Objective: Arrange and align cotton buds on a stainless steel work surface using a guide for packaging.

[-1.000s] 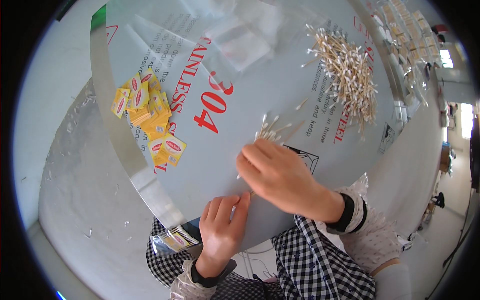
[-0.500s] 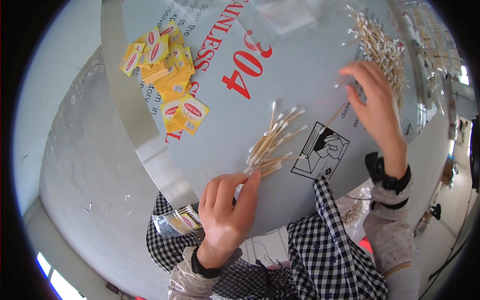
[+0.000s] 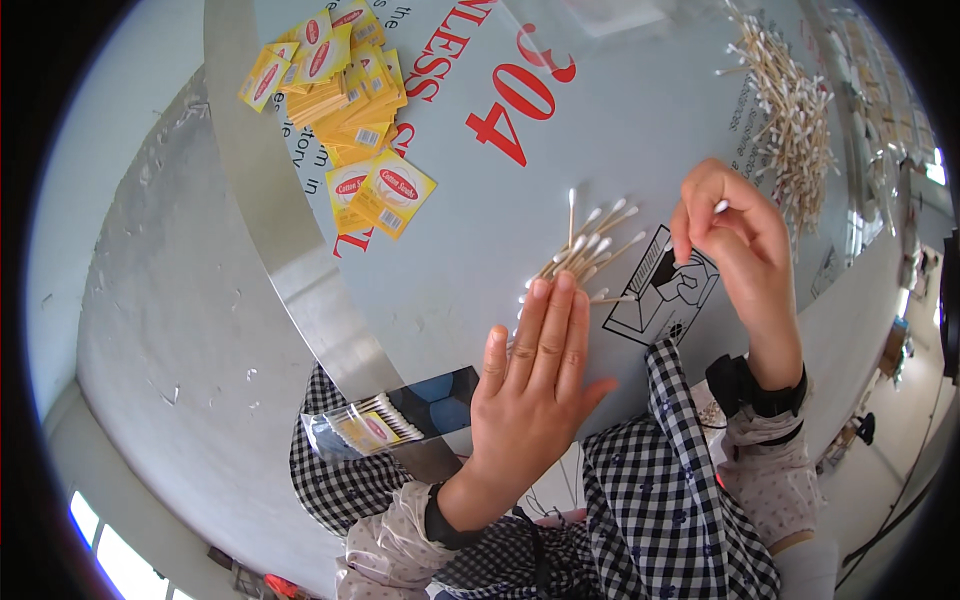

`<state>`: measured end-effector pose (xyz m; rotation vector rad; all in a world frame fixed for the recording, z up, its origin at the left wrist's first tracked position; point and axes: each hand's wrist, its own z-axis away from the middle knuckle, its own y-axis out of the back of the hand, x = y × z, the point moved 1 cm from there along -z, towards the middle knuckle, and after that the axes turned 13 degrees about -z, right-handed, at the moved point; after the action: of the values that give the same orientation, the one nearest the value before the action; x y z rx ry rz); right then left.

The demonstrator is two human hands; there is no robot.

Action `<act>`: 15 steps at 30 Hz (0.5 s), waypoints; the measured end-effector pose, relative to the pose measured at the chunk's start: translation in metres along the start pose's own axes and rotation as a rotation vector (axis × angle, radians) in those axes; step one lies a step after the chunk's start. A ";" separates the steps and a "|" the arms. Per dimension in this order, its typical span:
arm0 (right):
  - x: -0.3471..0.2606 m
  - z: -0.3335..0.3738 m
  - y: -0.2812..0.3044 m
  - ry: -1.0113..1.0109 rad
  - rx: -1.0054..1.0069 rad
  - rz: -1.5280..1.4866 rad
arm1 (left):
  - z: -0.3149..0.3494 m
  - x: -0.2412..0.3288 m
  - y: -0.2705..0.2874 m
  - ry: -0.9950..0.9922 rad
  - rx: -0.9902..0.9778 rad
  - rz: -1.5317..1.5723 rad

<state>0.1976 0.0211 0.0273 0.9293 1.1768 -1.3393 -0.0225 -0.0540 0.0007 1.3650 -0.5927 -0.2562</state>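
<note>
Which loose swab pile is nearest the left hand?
The small, splayed bunch partly under the left hand; the far larger heap lies at upper right, beyond the right hand.

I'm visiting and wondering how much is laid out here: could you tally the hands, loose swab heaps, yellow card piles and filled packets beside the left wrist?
Hands: 2 (left hand, right hand)
Loose swab heaps: 2 (small heap, large heap)
Yellow card pile: 1
Filled packet: 1
Total: 6, leaving out single swabs and cards, which overlap too much to count.
</note>
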 end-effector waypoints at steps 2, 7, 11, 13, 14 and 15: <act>0.002 0.004 -0.006 -0.002 0.018 -0.079 | 0.006 0.002 -0.004 -0.049 0.011 -0.113; -0.002 0.005 -0.015 -0.191 0.122 -0.112 | 0.019 0.010 -0.009 -0.121 -0.007 -0.194; 0.004 0.003 -0.025 -0.089 -0.070 0.279 | 0.024 0.011 -0.012 -0.146 -0.035 -0.207; 0.000 -0.001 -0.033 0.001 -0.130 0.369 | 0.024 0.013 -0.013 -0.160 -0.019 -0.228; -0.001 -0.004 -0.040 0.094 -0.191 0.456 | 0.024 0.014 -0.015 -0.174 -0.003 -0.252; 0.003 -0.006 -0.042 0.182 -0.213 0.553 | 0.025 0.014 -0.016 -0.173 -0.005 -0.251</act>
<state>0.1547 0.0233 0.0291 1.1322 1.0668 -0.6860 -0.0213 -0.0854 -0.0091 1.4215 -0.5623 -0.5831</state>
